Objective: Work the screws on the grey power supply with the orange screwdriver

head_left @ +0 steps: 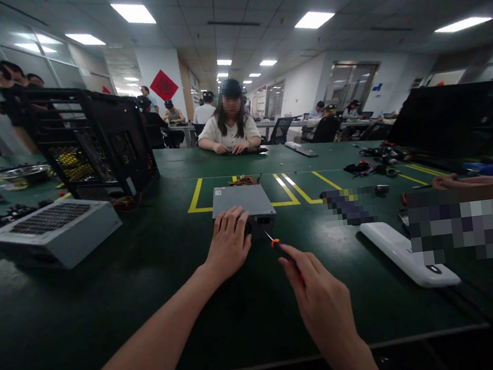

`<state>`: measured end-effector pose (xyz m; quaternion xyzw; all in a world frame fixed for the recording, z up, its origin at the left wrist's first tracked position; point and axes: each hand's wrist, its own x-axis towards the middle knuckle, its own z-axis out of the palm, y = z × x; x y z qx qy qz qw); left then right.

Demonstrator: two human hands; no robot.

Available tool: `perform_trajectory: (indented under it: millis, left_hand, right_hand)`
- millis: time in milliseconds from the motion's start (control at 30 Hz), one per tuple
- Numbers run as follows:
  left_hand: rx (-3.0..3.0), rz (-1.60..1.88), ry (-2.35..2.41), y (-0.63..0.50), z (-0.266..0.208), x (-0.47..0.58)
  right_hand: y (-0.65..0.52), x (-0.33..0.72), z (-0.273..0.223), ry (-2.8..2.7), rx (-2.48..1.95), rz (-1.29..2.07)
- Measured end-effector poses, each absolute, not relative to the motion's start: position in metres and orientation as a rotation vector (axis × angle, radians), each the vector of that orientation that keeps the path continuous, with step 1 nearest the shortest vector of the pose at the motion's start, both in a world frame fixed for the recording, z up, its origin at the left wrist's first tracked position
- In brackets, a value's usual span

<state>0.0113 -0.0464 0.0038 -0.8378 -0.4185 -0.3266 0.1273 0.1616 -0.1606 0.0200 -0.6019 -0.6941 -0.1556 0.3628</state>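
A grey computer power supply [245,196] lies on the green table in front of me, its socket side facing me and coloured wires at its far end. My left hand [230,240] grips its near left edge, fingers on the top and thumb down by the front face. In my right hand [317,281] is a screwdriver [276,243] with an orange and black handle, closed in my fingers. Its thin shaft slants up and left to the front face near the socket. Whether the tip touches a screw is too small to tell.
Left stands a black computer case [121,140], with another power supply [56,230] before it. A white power bank-like device [405,253] lies right, near cables [375,161] and a dark monitor [457,119]. A person [230,121] sits opposite. Yellow tape [199,199] marks the table.
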Motion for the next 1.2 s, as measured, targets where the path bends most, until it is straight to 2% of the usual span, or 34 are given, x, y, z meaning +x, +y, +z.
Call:
perform_trajectory:
  millis: [200, 500, 700, 900, 1200]
  left_hand:
    - [-2.437, -0.957, -1.222, -0.0464, 0.0034, 0.0120]
    - [-2.442, -0.958, -1.226, -0.0470, 0.0042, 0.0133]
    - [-2.436, -0.977, -1.232, -0.0474, 0.0045, 0.0143]
    - [-2.438, -1.001, -1.234, -0.0476, 0.0027, 0.0140]
    - [-2.429, -0.996, -1.259, -0.0494, 0.0035, 0.0155]
  right_hand:
    - [-0.1592, 0.1640, 0.0164, -1.845, -1.634, -0.336]
    - [-0.1604, 0.1583, 0.0186, -1.887, -1.338, -0.308]
    - [-0.1600, 0.1620, 0.0194, -1.826, -1.486, -0.329]
    - [-0.1622, 0.1559, 0.0153, -1.961, -1.359, -0.283]
    - [-0.1631, 0.1570, 0.0245, -1.873, -1.449, -0.269]
